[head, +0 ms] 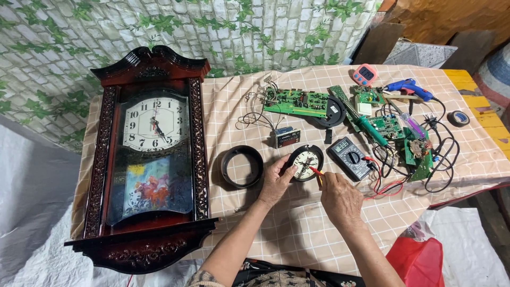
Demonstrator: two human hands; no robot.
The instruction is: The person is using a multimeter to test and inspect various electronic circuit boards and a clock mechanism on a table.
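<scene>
Head view: left hand (275, 182) steadies round gauge (305, 162)

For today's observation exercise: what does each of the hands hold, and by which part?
Left hand steadies the small round clock by its left rim. Right hand pinches a red-tipped probe near its tip.

Soft even daylight; faint shadows; sharp focus; slight edge distortion
</scene>
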